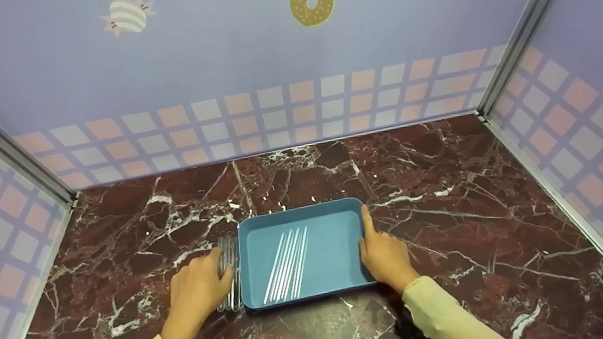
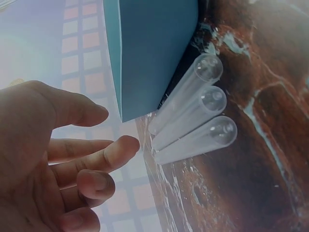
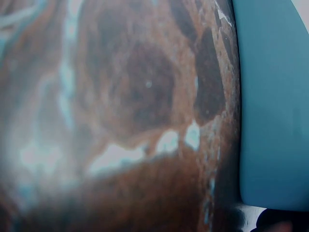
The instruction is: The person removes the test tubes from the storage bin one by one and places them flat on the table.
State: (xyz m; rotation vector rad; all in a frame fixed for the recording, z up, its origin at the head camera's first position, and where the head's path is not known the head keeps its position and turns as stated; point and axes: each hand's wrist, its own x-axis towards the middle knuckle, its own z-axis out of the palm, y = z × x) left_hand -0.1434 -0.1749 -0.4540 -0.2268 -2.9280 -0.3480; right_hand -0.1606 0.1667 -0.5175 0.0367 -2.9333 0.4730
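Note:
A blue rectangular tray [image 1: 331, 254] lies on the marble-patterned surface, with several thin clear tubes [image 1: 286, 266] side by side in its left half, showing as bright streaks. Left of the tray are clear test tubes [image 1: 228, 285]; three test tubes [image 2: 195, 137] with rounded ends show in the left wrist view. My left hand [image 1: 197, 288] is beside them, fingers loosely bent and apart from the tubes. At the tray's right rim, my right hand [image 1: 388, 255] holds the edge, index finger stretched along it and thumb at the inner side. The right wrist view shows mostly the tray's outer wall [image 3: 273, 111].
The dark red marbled surface [image 1: 480, 219] extends around the tray. A purple wall [image 1: 225, 50] with pink and white squares stands behind, and similar panels [image 1: 582, 128] flank both sides, joined by grey metal corner strips.

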